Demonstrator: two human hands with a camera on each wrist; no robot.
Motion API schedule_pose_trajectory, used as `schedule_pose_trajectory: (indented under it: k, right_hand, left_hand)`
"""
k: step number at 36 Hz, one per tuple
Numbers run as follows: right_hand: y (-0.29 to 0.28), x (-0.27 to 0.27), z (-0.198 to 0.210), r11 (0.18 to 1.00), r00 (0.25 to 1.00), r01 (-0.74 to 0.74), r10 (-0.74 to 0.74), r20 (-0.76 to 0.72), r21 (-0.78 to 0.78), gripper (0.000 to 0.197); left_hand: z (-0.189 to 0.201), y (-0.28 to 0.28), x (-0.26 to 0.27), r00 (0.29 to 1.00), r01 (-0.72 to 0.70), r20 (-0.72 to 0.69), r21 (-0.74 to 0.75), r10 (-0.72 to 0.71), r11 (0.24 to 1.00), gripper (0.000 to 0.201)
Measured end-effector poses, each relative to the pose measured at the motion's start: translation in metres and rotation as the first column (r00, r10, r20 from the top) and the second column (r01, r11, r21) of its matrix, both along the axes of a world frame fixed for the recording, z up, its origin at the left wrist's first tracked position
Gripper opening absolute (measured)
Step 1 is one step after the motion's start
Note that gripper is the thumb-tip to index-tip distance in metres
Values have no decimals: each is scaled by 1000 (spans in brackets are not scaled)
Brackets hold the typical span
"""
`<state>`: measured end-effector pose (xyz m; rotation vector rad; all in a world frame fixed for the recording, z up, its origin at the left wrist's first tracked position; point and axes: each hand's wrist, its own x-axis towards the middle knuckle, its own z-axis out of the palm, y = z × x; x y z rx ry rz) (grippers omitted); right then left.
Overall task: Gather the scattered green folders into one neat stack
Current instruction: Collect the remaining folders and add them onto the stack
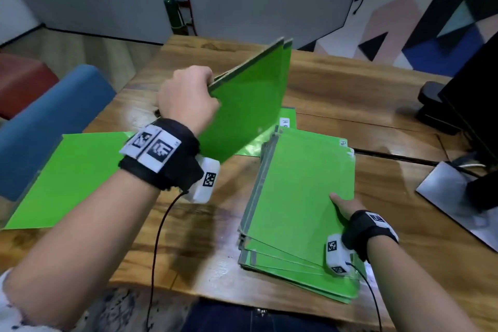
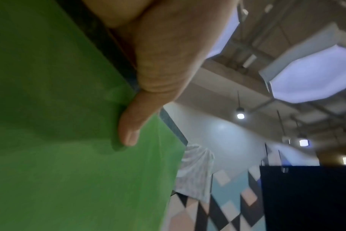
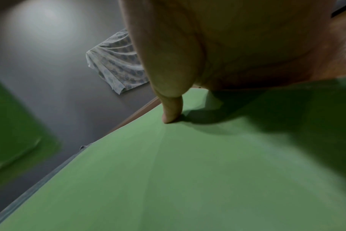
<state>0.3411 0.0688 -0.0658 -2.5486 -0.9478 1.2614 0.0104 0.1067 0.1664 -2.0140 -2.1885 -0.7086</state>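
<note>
My left hand (image 1: pixel 188 97) grips two green folders (image 1: pixel 248 105) by their edge and holds them tilted up above the wooden table (image 1: pixel 350 89); the thumb (image 2: pixel 130 134) lies on the green face (image 2: pixel 59 140). A fanned stack of several green folders (image 1: pixel 299 197) lies at the table's front right. My right hand (image 1: pixel 343 207) holds that stack at its right edge, thumb (image 3: pixel 172 115) on the top folder (image 3: pixel 207 179), the other fingers hidden. One green folder (image 1: pixel 70 178) lies flat at the left. Another (image 1: pixel 288 121) lies partly hidden behind the raised ones.
A black monitor with a silver base (image 1: pixel 458 197) stands at the right edge. A blue chair (image 1: pixel 48 121) sits left of the table. A green cylinder on a red stand (image 1: pixel 177 11) is by the far wall.
</note>
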Motion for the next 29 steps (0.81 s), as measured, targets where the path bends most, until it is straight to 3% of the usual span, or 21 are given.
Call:
schedule_pose_trajectory:
  k: [2, 5, 8, 9, 11, 16, 20, 24, 29]
  right_hand:
    - [0, 1, 1, 1000, 1000, -19, 19, -9, 1, 73]
    - [1, 8, -2, 999, 998, -44, 44, -41, -3, 72]
    - [0, 14, -1, 998, 996, -67, 65, -67, -15, 62]
    - [0, 16, -1, 997, 994, -73, 72, -77, -15, 58]
    - [2, 23, -7, 997, 992, -78, 77, -95, -10, 58]
    - [1, 19, 3, 999, 994, -37, 36, -100, -8, 62]
    - [2, 19, 0, 999, 993, -36, 34, -116, -9, 68]
    - [4, 19, -3, 1000, 993, -27, 26, -113, -6, 70]
    - [4, 21, -7, 1000, 992, -12, 13, -126, 9, 71]
  left_hand:
    - [3, 7, 3, 961, 70, 272, -84, -45, 994, 48]
    - [-11, 18, 11, 758, 210, 652, -233, -7, 950, 45]
    - [-49, 23, 17, 608, 277, 782, -369, 135, 887, 21]
    - [-64, 22, 20, 597, 288, 781, -421, 183, 860, 29]
    - [-94, 16, 26, 636, 292, 733, -518, 241, 804, 45]
    - [-157, -5, 39, 824, 186, 490, -706, 283, 683, 55]
    - [-175, -1, 39, 817, 121, 473, -701, 331, 703, 53]
    - [-168, 17, 46, 858, 142, 454, -659, 239, 739, 46]
    - [-176, 19, 58, 836, 222, 496, -700, 237, 679, 59]
